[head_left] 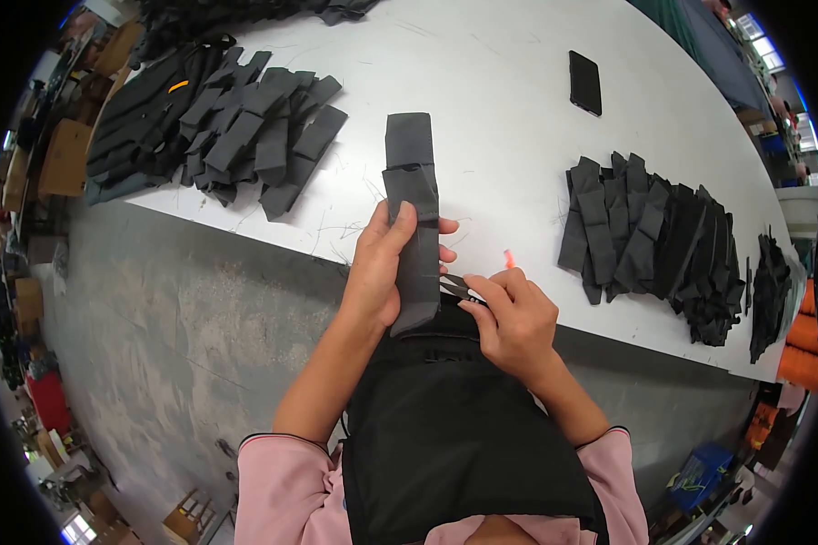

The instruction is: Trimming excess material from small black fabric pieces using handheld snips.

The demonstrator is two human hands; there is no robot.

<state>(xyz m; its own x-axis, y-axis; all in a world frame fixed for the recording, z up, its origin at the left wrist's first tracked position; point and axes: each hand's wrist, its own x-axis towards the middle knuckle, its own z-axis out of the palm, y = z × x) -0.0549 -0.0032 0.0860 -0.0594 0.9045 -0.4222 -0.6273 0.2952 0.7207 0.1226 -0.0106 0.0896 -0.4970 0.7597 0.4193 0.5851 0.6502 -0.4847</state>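
A long strip of dark grey fabric (415, 209), folded or layered near its far end, is gripped in my left hand (375, 259). The thumb lies on top of the strip and the fingers wrap behind it. My right hand (516, 318) pinches a small pair of thread snips (460, 288), with the blades pointing at the strip's right edge. Whether the blades touch the cloth, I cannot tell. Both hands are at the table's near edge, above a black apron (463, 427).
Piles of similar dark strips lie on the white table (482, 100): one pile (264, 132) at left, another pile (650, 236) at right. A black phone (585, 83) rests at the back right. Loose threads are scattered about. Orange rolls (802, 350) stand at far right.
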